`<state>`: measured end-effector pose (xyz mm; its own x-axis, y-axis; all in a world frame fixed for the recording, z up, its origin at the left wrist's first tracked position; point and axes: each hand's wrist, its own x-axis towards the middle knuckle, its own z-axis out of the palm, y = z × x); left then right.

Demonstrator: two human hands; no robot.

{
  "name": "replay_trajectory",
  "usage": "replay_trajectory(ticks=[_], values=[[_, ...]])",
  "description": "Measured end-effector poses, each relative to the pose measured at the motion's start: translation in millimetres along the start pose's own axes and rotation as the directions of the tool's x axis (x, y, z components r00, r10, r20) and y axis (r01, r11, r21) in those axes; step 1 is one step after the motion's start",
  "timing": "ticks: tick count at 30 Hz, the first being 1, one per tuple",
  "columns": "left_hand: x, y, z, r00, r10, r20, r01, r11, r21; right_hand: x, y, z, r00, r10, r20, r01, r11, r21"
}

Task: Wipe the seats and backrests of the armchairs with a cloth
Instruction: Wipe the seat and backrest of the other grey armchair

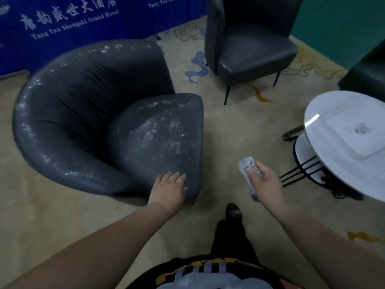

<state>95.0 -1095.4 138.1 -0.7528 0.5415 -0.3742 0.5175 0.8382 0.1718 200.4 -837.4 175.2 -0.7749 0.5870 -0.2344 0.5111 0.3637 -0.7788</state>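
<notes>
A low, round dark grey armchair (pixel 83 105) stands at the left, its seat and curved backrest flecked with white marks. My left hand (pixel 169 187) rests flat with straight fingers on the front edge of its seat cushion. To the right of the chair, above the carpet, my right hand (pixel 264 181) grips a rolled grey-white cloth (pixel 248 172), thumb across it. A second, taller dark grey armchair (pixel 254 51) on thin black legs stands at the back, apart from both hands.
A round white table (pixel 345 138) on a black wire frame stands at the right, close to my right hand. A dark piece of furniture (pixel 366 74) sits behind it. A blue banner (pixel 73 21) lines the back wall. My foot (pixel 233 211) stands on the beige carpet.
</notes>
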Motion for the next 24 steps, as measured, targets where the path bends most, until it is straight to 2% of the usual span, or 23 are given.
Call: replay_trajectory(ticks=[4,8,11,16,21,24], values=[[55.3,22.1,-9.0,0.984,-0.178,0.009,0.178,0.979,-0.102,85.6,-9.3,-24.5,0.993,-0.059,0.1,0.062,0.998,-0.028],[86.3,40.5,-16.9,0.923,-0.382,0.043,0.382,0.899,-0.213,157.7,-26.0,-43.8,0.982,-0.075,0.172,0.086,0.994,-0.061],[102.8,40.4,-27.5,0.896,-0.441,0.047,0.442,0.875,-0.2,201.6,-42.2,-40.9,0.965,-0.073,0.25,0.098,0.991,-0.092],[127.5,16.6,-41.3,0.848,-0.525,0.068,0.526,0.822,-0.219,253.9,-82.2,1.9,0.936,-0.109,0.334,0.142,0.987,-0.075],[167.9,-26.6,-48.1,0.795,-0.597,0.108,0.6,0.748,-0.283,301.0,-123.6,42.7,0.863,-0.224,0.453,0.288,0.954,-0.078],[191.2,-55.3,-59.5,0.759,-0.64,0.119,0.64,0.7,-0.317,332.6,-150.5,66.9,0.812,-0.233,0.535,0.339,0.934,-0.109]])
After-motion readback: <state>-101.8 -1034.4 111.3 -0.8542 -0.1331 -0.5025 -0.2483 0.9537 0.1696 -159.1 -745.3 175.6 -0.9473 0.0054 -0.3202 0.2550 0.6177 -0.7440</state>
